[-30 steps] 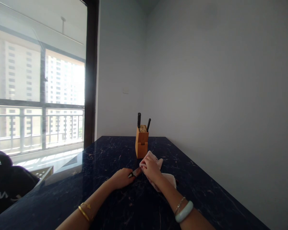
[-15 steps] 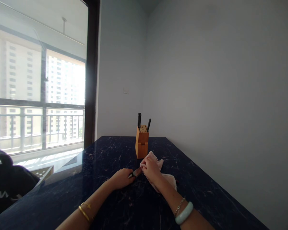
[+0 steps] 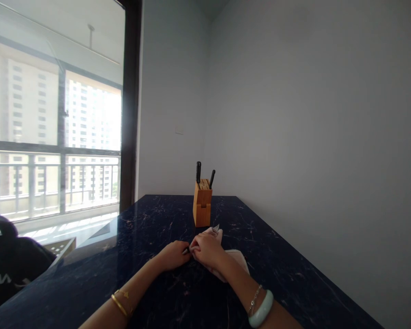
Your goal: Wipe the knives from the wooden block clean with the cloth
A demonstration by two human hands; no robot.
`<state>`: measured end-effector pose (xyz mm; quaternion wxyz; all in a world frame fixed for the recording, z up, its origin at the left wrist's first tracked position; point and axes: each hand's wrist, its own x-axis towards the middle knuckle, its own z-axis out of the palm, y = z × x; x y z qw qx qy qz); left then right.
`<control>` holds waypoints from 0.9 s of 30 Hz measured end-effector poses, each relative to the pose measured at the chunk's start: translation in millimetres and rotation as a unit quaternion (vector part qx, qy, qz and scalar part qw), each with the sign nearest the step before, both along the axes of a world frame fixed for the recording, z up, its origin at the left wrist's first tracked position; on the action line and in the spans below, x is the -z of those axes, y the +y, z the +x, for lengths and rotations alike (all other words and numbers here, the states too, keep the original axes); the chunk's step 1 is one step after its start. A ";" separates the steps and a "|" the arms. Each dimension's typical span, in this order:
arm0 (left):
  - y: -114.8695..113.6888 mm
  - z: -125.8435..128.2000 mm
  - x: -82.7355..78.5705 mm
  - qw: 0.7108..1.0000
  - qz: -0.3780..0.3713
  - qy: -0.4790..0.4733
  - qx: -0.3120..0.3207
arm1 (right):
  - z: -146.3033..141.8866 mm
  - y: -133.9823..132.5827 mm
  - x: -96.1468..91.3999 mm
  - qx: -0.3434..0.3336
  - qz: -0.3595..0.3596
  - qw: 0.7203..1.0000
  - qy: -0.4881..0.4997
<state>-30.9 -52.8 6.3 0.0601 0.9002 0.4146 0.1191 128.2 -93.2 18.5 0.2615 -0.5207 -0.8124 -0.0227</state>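
On the near side of the wooden knife block (image 3: 202,208), I have both hands working low and close together over the dark blue marbled table (image 3: 277,278).

Left hand (image 3: 173,256): nearer me than the block and to its left, fingers closed round the handle of a small knife (image 3: 186,251). Only a short dark piece shows beside the fingers.

Right hand (image 3: 208,249): directly in front of the block, pinching a pale pink cloth (image 3: 238,259) over the blade. Most of the blade is hidden; its pointed tip emerges past the cloth, near the block's foot and slightly right of it. Whether the cloth covers both faces, I cannot tell. The loose end of the cloth spreads nearer me, right of the block, partly beneath the forearm.

Block stands upright. Black handles (image 3: 198,172) rise from its top, one leaning right.

Gold bangle (image 3: 119,305) on my left wrist; pale green bangle (image 3: 262,310) and silver chain bracelet (image 3: 255,298) on my right. Well left of the block, a black bag (image 3: 13,256) with white lettering.
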 end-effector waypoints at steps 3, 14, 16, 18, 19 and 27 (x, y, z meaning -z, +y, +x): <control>-2.1 0.4 -1.7 1.000 -0.001 0.005 -0.001 | -2.6 2.1 2.8 0.010 0.006 1.000 0.006; 3.5 0.2 3.8 1.000 0.019 0.007 -0.007 | -4.3 0.0 1.2 0.005 -0.017 0.999 -0.031; 4.9 0.2 4.8 1.000 0.020 0.008 -0.007 | -3.7 -0.6 2.8 0.008 -0.009 1.000 -0.028; 5.1 0.1 4.5 1.000 0.020 0.009 -0.007 | -3.8 -0.7 4.6 0.011 -0.007 1.000 -0.020; 4.9 0.1 4.0 1.000 0.019 0.010 -0.006 | -3.9 -0.5 5.3 0.014 -0.009 1.000 -0.012; 2.7 -0.2 2.3 1.000 0.017 0.020 -0.011 | -2.7 2.8 0.6 0.089 -0.019 0.994 0.053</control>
